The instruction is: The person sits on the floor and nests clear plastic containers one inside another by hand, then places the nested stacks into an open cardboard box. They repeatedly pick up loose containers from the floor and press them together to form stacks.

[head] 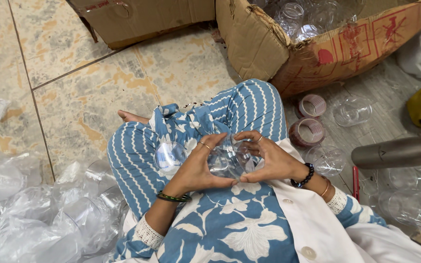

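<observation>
Head view, looking down on a seated person's lap in blue-and-white floral cloth. Landmark: clear plastic cup (227, 159), resting over the lap at picture centre.

1. Left hand (198, 168): on the left side of the cup, fingers (209, 146) curled round its wall, thumb beneath; ring on 1 finger, dark green bangle at the wrist.
2. Right hand (269, 158): on the right side of the cup, fingers arched over its rim and wall, gripping; black bead bracelet at the wrist.
3. Second clear cup (170, 157): just left of the held cup, lying on the striped knee.
4. Heap of clear plastic wrap (35, 209): well left of the cup, on the tiled floor.
5. Loose clear cup (326, 159): right of the cup, on the floor.
6. 2 tape rolls (308, 130): right and beyond the cup.
7. Grey metal bottle (398, 152): far right, lying on its side.
8. Torn cardboard box (327, 48): beyond the cup, filled with more clear cups.
</observation>
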The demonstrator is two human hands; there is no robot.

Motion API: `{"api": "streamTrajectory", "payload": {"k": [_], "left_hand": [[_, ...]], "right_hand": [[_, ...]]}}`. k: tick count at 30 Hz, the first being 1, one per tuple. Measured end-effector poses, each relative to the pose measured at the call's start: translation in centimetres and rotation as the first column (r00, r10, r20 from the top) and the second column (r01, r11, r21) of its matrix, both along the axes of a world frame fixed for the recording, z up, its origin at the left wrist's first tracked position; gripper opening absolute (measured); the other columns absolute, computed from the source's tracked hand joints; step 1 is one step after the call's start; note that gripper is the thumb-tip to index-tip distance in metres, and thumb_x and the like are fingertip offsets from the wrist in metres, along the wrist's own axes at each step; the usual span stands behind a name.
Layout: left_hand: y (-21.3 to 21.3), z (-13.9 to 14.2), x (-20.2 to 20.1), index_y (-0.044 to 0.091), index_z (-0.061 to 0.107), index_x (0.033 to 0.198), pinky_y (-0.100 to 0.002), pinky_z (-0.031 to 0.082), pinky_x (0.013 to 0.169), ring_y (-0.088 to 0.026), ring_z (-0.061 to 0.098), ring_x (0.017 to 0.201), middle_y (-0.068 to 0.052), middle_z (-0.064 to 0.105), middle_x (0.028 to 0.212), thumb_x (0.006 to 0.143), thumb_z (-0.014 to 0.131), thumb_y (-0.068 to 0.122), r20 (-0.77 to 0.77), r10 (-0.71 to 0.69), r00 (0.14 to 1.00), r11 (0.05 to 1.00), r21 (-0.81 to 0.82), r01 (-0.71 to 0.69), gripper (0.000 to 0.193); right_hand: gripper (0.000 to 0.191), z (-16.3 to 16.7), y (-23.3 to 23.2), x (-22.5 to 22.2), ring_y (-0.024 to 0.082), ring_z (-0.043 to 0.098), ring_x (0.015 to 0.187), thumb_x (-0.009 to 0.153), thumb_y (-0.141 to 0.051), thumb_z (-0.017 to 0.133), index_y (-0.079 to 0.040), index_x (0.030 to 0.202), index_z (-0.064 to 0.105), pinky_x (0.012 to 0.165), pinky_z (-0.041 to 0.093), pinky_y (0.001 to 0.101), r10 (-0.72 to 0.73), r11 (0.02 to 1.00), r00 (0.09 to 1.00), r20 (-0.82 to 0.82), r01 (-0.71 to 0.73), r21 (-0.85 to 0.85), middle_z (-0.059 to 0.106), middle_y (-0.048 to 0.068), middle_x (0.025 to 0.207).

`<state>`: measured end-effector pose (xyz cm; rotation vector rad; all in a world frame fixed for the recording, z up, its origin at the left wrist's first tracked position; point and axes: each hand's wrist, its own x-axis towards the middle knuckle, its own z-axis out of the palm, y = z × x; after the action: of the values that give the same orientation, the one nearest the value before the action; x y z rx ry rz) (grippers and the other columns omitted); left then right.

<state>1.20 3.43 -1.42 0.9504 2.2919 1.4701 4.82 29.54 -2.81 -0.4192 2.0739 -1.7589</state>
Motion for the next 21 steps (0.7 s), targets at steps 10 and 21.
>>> {"api": "streamTrajectory", "payload": {"k": [10, 21], "left_hand": [[0.7, 0.2, 0.9, 0.001, 0.038, 0.153, -0.041, 0.047, 0.107, -0.037, 0.054, 0.132, -0.023, 0.051, 0.142, 0.056, 0.093, 0.048, 0.041, -0.015, 0.999, 0.99, -0.137, 0.02, 0.12], [0.8, -0.1, 0.6, -0.005, 0.044, 0.145, -0.041, 0.046, 0.11, -0.037, 0.055, 0.133, -0.024, 0.054, 0.141, 0.055, 0.093, 0.047, 0.023, -0.041, 0.999, 0.994, -0.101, 0.043, 0.115]], "right_hand": [[0.128, 1.1, -1.0, 0.0, 0.028, 0.056, 0.131, 0.058, -0.029, 0.096, -0.015, 0.16, 0.021, 0.105, 0.054, 0.0409, 0.075, 0.995, 0.978, 0.195, -0.087, 0.052, 0.042, 0.011, 0.151], [0.104, 1.9, -1.3, 0.7, 0.025, 0.06, 0.126, 0.066, -0.021, 0.092, -0.011, 0.154, 0.039, 0.1, 0.059, 0.039, 0.061, 0.992, 0.996, 0.069, -0.069, 0.107, 0.043, 0.01, 0.154]]}}
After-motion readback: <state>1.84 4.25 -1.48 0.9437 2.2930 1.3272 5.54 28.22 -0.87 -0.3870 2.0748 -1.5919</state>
